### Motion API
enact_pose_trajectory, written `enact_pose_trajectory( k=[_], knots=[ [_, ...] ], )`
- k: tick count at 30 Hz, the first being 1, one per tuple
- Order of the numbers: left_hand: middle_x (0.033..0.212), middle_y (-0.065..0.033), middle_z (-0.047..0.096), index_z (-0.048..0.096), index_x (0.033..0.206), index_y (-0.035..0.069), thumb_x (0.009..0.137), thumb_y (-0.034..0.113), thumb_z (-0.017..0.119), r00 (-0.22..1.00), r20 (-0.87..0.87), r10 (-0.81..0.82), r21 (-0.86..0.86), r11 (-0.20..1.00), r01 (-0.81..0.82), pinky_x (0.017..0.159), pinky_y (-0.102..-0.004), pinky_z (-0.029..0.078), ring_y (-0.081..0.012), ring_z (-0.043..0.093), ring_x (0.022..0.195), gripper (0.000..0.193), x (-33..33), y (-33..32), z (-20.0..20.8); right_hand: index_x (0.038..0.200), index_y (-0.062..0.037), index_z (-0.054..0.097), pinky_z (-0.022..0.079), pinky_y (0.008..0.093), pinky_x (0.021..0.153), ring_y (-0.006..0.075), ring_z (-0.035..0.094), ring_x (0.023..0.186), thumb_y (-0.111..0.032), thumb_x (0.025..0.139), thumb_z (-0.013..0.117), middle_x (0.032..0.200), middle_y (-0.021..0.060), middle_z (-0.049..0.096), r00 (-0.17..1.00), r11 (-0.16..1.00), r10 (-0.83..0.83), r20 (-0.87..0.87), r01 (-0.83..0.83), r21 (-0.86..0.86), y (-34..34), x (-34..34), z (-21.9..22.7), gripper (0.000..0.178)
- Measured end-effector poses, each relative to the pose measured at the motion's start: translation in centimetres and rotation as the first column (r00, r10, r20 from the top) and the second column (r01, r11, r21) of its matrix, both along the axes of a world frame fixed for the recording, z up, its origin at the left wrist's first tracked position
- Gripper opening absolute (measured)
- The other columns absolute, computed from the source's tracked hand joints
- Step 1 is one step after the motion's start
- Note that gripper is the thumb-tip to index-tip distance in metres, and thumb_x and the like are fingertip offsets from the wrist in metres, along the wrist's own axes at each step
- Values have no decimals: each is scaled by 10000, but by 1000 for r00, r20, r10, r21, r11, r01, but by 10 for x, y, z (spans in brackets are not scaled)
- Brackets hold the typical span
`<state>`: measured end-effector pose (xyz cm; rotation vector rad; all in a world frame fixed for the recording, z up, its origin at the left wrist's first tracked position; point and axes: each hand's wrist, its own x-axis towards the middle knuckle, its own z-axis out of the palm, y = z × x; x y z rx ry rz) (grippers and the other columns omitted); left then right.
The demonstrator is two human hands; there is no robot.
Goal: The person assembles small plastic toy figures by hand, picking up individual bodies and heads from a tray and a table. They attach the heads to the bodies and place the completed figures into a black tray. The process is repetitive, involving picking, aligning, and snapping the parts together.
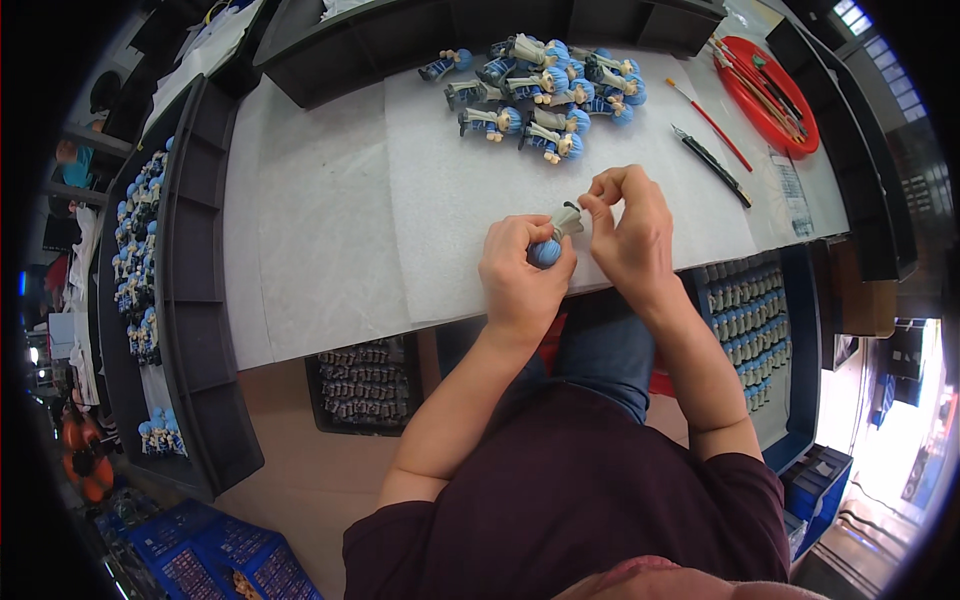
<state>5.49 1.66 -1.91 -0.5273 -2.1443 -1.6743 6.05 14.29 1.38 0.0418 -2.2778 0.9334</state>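
Over the near part of the white-covered table, my left hand (522,278) is closed around a small figurine (545,253) with blue hair and a pale grey coat. Its head points down toward me, and its dark feet point up to the right. My right hand (637,235) is beside those feet, thumb and forefinger pinched together; whatever lies between the fingertips is too small to make out. Farther back lies a loose pile of similar figurines (548,82), most of them on their sides.
To the right lie a thin red brush (712,127), a black pen-like tool (712,166) and a red dish (808,130) with brushes. Dark trays stand along the far edge (400,45) and left side (195,250). More figurines fill a tray (795,400) below right.
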Motion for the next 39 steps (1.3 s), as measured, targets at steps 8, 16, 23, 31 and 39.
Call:
enact_pose_trajectory(
  k=[8,16,23,31,39],
  knots=[
    [830,-113,616,528,752,18,641,-25,709,1000,-27,-10,-1,1000,10,658,-353,469,-268,572,757,217,0,-2,1,785,-42,479,423,375,626,300,554,686,69,649,662,697,97,557,1000,999,-28,5,28,-33,2,-2,3,254],
    [865,-125,646,544,745,16,633,-50,713,988,-156,-19,-63,998,9,660,-312,501,-231,604,789,213,-2,-4,1,800,-31,464,437,361,624,285,582,687,50,684,676,690,97,580,994,994,-110,7,110,-7,28,-9,2,255],
    [983,-138,613,550,773,14,650,-104,693,978,-209,-26,-6,1000,25,681,-301,507,-217,590,809,222,-2,-2,0,870,-38,516,458,304,710,196,606,750,16,681,723,825,76,647,925,926,-376,49,377,-4,85,6,8,285],
    [1204,-154,469,567,923,14,678,-140,687,978,-101,-184,175,964,200,767,-288,521,-172,560,934,313,-2,-8,-1,1107,-18,525,460,295,787,169,575,971,-142,831,672,1131,108,587,963,859,233,137,-138,-493,41,25,10,337],
    [1252,-129,437,569,1049,4,691,-157,672,912,14,-411,390,842,373,861,-307,514,-178,532,1050,406,-1,-15,2,1047,23,614,485,240,668,101,589,755,-188,867,639,916,74,644,800,647,533,274,-177,-741,18,24,-7,279]
  ],
)
